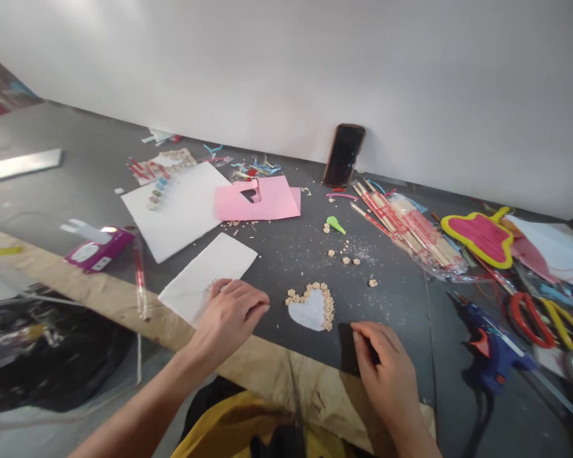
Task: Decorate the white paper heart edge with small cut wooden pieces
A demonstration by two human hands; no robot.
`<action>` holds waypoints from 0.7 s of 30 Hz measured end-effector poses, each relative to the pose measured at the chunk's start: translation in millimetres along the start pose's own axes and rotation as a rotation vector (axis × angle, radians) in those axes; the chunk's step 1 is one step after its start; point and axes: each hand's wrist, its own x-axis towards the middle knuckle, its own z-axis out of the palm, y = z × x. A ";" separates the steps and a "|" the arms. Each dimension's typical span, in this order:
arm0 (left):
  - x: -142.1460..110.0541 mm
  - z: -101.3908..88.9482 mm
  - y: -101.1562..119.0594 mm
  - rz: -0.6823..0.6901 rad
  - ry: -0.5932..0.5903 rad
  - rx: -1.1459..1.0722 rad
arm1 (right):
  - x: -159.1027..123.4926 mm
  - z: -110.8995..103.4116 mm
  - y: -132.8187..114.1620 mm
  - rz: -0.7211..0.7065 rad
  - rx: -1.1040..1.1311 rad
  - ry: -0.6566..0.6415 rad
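My left hand (pixel 232 312) rests on the dark table with its fingers curled, its knuckles on the corner of a white paper sheet (pixel 205 277). My right hand (pixel 384 369) lies near the table's front edge, fingers bent inward, and what they hold, if anything, is hidden. Between the hands lies a white paper heart (pixel 309 312) with small wooden beads glued along its top and right edge. A few loose beads (pixel 346 257) are scattered just beyond it.
A blue glue gun (pixel 489 343) lies at right, beside red and yellow scissors (pixel 549 318). Bagged wooden sticks (pixel 405 226), pink paper (pixel 262 200), a larger white sheet (pixel 181 207), a phone (pixel 344 154) against the wall and a purple box (pixel 100 249) surround the area.
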 end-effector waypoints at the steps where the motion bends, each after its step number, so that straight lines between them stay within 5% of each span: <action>1: 0.3 -0.5 0.1 -0.001 0.011 0.009 | -0.3 0.5 0.1 0.000 -0.003 0.003; 4: 13.0 -5.0 4.1 0.043 0.025 0.047 | -1.2 1.3 1.0 0.001 -0.004 -0.008; 10: 45.1 -3.3 7.9 0.191 -0.149 0.054 | -1.9 0.0 2.3 0.008 0.000 -0.008; 21: 52.8 7.6 5.2 0.180 -0.170 0.050 | -1.7 0.3 1.6 -0.003 -0.008 -0.009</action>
